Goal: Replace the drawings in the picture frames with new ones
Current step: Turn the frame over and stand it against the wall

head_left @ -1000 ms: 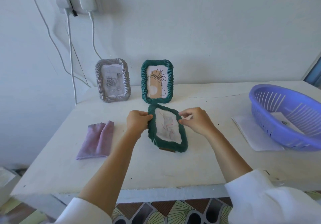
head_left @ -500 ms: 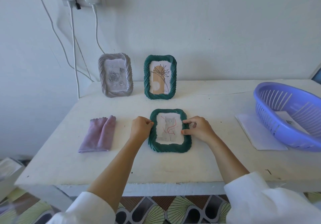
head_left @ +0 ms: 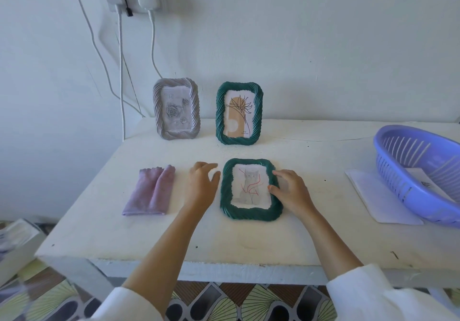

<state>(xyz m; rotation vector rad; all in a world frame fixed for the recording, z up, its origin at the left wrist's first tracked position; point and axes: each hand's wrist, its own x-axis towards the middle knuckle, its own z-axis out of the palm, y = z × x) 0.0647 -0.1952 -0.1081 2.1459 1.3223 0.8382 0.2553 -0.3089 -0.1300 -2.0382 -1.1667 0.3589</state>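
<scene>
Fingers let go of the green frame, now flat on the bench.

The bench [head_left: 249,241] carries the cat-drawing frame [head_left: 251,213] face up, no longer tilted as a second ago. The left hand [head_left: 202,185] has drawn clear, fingers relaxed; the right hand [head_left: 290,190] rests loosely on its rim. Likely this frame is done, or awaits a wipe.

White worktop [head_left: 249,241], paint scuffed, set against the wall. At the back stand two frames — a grey frame [head_left: 176,109] and a green frame [head_left: 239,113] just right of it; a second green frame [head_left: 250,189] lies flat near the middle. Folded purple cloth [head_left: 150,192] on the left — on the right, a purple basket [head_left: 420,171] sits partly on a white sheet [head_left: 378,201].
</scene>
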